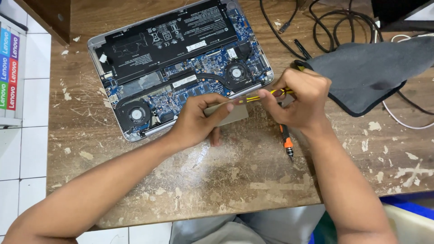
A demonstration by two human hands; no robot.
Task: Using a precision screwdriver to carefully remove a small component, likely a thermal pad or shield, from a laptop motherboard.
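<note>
Both hands meet over a small flat tan card-like piece point(228, 114): the left hand point(196, 119) pinches it between thumb and fingers, while the right hand point(300, 99) is clenched around thin yellow-and-black wires point(260, 96) running off that piece. Just beyond the grip lies an opened silver laptop with exposed blue circuit board point(181, 63). Beneath the right wrist rests an orange-and-black screwdriver point(287, 143); further right, a grey cloth pouch point(361, 72), all on a worn wooden table point(235, 176).
</note>
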